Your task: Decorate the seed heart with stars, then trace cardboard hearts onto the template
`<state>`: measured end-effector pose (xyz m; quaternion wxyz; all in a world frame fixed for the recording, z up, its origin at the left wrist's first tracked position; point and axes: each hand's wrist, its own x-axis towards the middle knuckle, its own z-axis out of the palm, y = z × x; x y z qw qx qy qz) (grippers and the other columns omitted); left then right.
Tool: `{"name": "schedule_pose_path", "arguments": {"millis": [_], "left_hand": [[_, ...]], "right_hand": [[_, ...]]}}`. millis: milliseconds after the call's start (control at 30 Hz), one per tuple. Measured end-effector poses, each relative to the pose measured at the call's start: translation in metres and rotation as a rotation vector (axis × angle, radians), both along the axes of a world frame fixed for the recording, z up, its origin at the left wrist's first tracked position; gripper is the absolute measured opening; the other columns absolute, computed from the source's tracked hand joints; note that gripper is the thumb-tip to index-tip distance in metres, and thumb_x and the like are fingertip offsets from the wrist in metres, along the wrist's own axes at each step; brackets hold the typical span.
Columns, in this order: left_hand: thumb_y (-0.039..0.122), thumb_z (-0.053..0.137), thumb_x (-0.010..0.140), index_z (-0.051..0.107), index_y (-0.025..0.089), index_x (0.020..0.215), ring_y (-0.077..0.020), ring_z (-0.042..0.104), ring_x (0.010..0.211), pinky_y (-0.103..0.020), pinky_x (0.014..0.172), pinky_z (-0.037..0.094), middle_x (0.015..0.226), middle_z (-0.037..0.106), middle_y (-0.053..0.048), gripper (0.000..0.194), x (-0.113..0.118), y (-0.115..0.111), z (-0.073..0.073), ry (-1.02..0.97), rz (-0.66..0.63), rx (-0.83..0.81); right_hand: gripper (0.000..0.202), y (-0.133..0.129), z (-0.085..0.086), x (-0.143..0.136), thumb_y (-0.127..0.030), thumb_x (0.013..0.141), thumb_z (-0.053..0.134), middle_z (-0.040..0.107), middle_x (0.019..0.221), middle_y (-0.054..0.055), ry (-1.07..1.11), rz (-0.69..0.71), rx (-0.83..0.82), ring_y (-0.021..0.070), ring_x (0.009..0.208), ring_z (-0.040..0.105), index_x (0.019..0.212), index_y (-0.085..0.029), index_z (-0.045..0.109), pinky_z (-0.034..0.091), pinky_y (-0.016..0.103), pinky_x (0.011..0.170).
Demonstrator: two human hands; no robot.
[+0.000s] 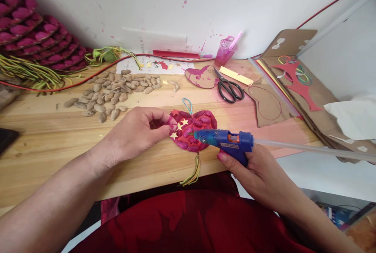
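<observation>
In front of me on the wooden table lies a heart-shaped ornament (202, 121) covered in magenta-painted peanut shells, with a blue loop (188, 106) on top and a yellow-green tassel (192, 172) below. Several pale yellow stars (184, 121) and a red star (175, 112) sit on its left half. My right hand (249, 170) grips a blue hot glue gun (226, 139), its nozzle over the ornament's middle and a clear glue stick trailing from its back. At the ornament's left edge my left hand (147, 129) is pinched, fingertips beside the stars; what they hold, if anything, is hard to see.
Loose peanuts (108, 92) are spread at the back left. Black-handled scissors (229, 88) lie beside a painted cardboard heart (201, 77). A stained plastic cup (225, 51) stands against the wall. Cardboard pieces (268, 106) lie at right; a red cord (117, 60) crosses the back.
</observation>
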<state>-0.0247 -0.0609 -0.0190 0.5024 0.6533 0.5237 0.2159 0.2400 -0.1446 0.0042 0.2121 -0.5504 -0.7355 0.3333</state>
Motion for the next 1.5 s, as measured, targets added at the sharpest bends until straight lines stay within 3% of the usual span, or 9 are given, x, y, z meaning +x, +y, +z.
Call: {"name": "schedule_pose_path", "arguments": {"millis": [533,767,900,1000,1200,1367,1500], "left_hand": [[0.041,0.068,0.078,0.077,0.02,0.081,-0.0165,0.064,0.07,-0.025,0.063,0.046,0.08,0.077,-0.002,0.023,0.0,-0.001,0.002,-0.011,-0.005,0.021],[0.039,0.069,0.077,0.077,0.02,0.081,-0.0165,0.066,0.071,-0.025,0.065,0.048,0.081,0.077,-0.001,0.021,0.001,-0.001,0.004,-0.014,0.006,0.01],[0.037,0.07,0.076,0.078,0.02,0.084,-0.0169,0.067,0.073,-0.025,0.067,0.049,0.083,0.078,-0.001,0.02,0.001,-0.001,0.003,-0.029,0.011,0.008],[0.038,0.069,0.076,0.078,0.02,0.083,-0.0165,0.066,0.071,-0.025,0.065,0.048,0.081,0.078,-0.001,0.021,0.003,-0.001,0.004,-0.013,0.017,0.017],[0.037,0.066,0.075,0.078,0.02,0.079,-0.0154,0.062,0.064,-0.024,0.059,0.045,0.074,0.075,-0.001,0.021,0.009,-0.008,0.006,0.085,0.01,0.058],[0.034,0.066,0.075,0.078,0.02,0.08,-0.0145,0.06,0.06,-0.025,0.058,0.045,0.072,0.074,0.0,0.019,0.014,-0.013,0.002,0.14,0.034,0.098],[0.034,0.067,0.075,0.078,0.02,0.08,-0.0134,0.056,0.055,-0.024,0.053,0.041,0.066,0.071,0.001,0.018,0.021,-0.016,0.0,0.164,0.048,0.102]], "right_hand": [[0.019,0.0,0.0,-0.001,-0.037,0.101,0.055,0.071,0.089,0.002,-0.016,-0.03,-0.052,0.0202,0.075,0.06,0.103,-0.024,0.069,0.046,0.031,0.069],[0.022,-0.002,0.003,0.002,-0.041,0.1,0.057,0.072,0.088,0.003,-0.02,-0.048,-0.099,0.0203,0.076,0.062,0.097,-0.022,0.069,0.048,0.032,0.068],[0.035,0.002,0.002,0.011,-0.048,0.098,0.059,0.064,0.066,0.001,0.145,-0.089,-0.207,0.0159,0.061,0.057,0.076,-0.021,0.063,0.045,0.028,0.057],[0.046,0.007,-0.005,0.017,-0.06,0.096,0.057,0.057,0.053,-0.001,0.372,-0.231,-0.34,0.0126,0.047,0.049,0.072,-0.02,0.059,0.038,0.026,0.045],[0.041,0.024,-0.022,0.003,-0.06,0.085,0.071,0.063,0.06,0.0,0.782,-0.451,-0.326,0.0118,0.049,0.052,0.081,-0.021,0.06,0.037,0.023,0.044],[0.038,0.042,-0.033,-0.012,-0.058,0.084,0.073,0.065,0.066,0.0,0.887,-0.434,-0.262,0.0135,0.055,0.058,0.083,-0.021,0.063,0.047,0.025,0.051],[0.039,0.048,-0.042,-0.014,-0.058,0.083,0.073,0.066,0.066,0.001,0.915,-0.422,-0.265,0.0128,0.054,0.058,0.08,-0.02,0.064,0.047,0.025,0.052]]}}
